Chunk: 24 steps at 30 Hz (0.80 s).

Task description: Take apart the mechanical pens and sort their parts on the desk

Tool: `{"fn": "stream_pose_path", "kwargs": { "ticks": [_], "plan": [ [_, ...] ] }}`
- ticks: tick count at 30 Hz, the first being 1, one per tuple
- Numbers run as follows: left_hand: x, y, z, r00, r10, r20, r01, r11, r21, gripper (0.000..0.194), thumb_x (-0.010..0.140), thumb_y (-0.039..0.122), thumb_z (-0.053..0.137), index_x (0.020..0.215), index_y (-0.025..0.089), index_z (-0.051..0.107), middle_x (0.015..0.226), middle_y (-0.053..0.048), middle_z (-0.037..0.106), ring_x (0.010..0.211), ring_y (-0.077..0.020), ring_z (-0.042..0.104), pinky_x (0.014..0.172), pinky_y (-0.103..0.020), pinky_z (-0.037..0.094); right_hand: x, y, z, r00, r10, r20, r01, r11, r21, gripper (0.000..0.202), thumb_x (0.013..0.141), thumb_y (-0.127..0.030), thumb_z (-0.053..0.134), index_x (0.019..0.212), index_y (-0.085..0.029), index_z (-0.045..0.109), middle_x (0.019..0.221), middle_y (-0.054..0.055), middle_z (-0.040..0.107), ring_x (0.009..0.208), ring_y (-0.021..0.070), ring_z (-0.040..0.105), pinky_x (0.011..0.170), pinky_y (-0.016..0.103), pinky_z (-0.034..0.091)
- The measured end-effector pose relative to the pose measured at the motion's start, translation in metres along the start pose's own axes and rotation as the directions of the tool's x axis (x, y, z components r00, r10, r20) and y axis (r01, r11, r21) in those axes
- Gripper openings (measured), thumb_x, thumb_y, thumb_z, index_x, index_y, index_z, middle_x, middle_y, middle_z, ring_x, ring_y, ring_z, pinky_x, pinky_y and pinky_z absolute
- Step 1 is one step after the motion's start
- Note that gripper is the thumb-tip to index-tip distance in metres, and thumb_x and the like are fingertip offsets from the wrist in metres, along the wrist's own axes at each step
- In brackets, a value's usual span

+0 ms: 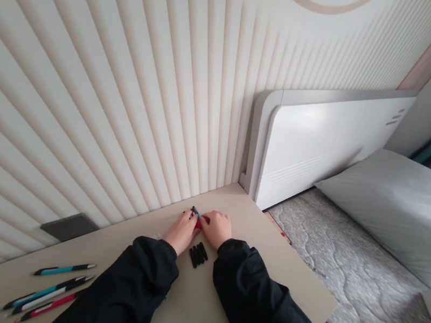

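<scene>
My left hand [183, 229] and my right hand [216, 228] meet over the beige tabletop [229, 199], fingers curled inward. A small pink piece [198, 225], which looks like a pen part, shows between them; the fingers hide most of it. Just beyond the left fingertips lie small teal and black pen parts [195, 211], too small to make out singly. Several short black tubes [198, 255], like pen grips, lie side by side between my wrists. A few faint clear pieces [156, 236] lie left of my left wrist.
At the left front lie a teal pen [63, 269], a white pen [48, 299], a pink pen [53, 308] and another teal one. A ribbed wall [144, 117] with a dark panel [70, 227] borders the table. A bed with a white headboard [325, 140] and pillow [404, 208] stands right.
</scene>
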<state>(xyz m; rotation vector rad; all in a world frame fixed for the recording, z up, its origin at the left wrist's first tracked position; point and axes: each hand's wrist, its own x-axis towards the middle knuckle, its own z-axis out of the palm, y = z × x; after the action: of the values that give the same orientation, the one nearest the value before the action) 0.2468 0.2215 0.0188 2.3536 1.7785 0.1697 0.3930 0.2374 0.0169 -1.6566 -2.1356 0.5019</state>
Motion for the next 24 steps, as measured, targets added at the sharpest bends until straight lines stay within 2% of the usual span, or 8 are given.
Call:
{"fn": "stream_pose_path", "kwargs": {
  "ticks": [9,14,19,24],
  "plan": [
    [-0.002,0.005,-0.001,1.0,-0.006,-0.019,0.006,1.0,-0.008,0.032,0.089,0.025,0.049,0.119,0.014,0.053,0.124,-0.015,0.052,0.117,-0.0263,0.048,0.1,-0.035,0.038,-0.008,0.015,-0.011,0.987,-0.143,0.078,0.138,0.989,0.06,0.015,0.084,-0.028,0.057,0.091,-0.026,0.07,0.089,0.0,0.068,0.085,0.0144,0.059,0.073,0.024,0.033],
    [-0.003,0.007,0.0,1.0,0.016,-0.018,-0.016,1.0,-0.01,0.037,0.087,0.024,0.053,0.121,0.009,0.052,0.122,-0.017,0.051,0.117,-0.0267,0.049,0.101,-0.035,0.037,-0.01,0.016,-0.008,0.987,-0.153,0.055,0.15,0.987,0.063,0.018,0.085,-0.027,0.056,0.097,-0.027,0.07,0.092,0.001,0.066,0.089,0.0155,0.058,0.077,0.026,0.033],
    [-0.003,0.009,-0.003,1.0,0.015,-0.017,-0.015,1.0,-0.009,0.027,0.088,0.019,0.051,0.113,0.011,0.057,0.116,-0.015,0.054,0.112,-0.025,0.051,0.1,-0.035,0.038,-0.01,0.015,-0.005,0.988,-0.148,0.036,0.146,0.987,0.06,0.022,0.087,-0.028,0.054,0.105,-0.028,0.067,0.095,0.001,0.065,0.094,0.0164,0.058,0.08,0.027,0.032],
    [-0.002,0.008,-0.001,1.0,0.016,-0.022,-0.017,1.0,-0.016,0.027,0.089,0.019,0.047,0.113,0.011,0.056,0.116,-0.015,0.054,0.111,-0.0246,0.051,0.099,-0.035,0.037,-0.01,0.015,-0.006,0.987,-0.152,0.046,0.15,0.987,0.051,0.028,0.09,-0.032,0.051,0.115,-0.03,0.064,0.098,0.003,0.065,0.096,0.0169,0.058,0.081,0.028,0.032]
  ]
}}
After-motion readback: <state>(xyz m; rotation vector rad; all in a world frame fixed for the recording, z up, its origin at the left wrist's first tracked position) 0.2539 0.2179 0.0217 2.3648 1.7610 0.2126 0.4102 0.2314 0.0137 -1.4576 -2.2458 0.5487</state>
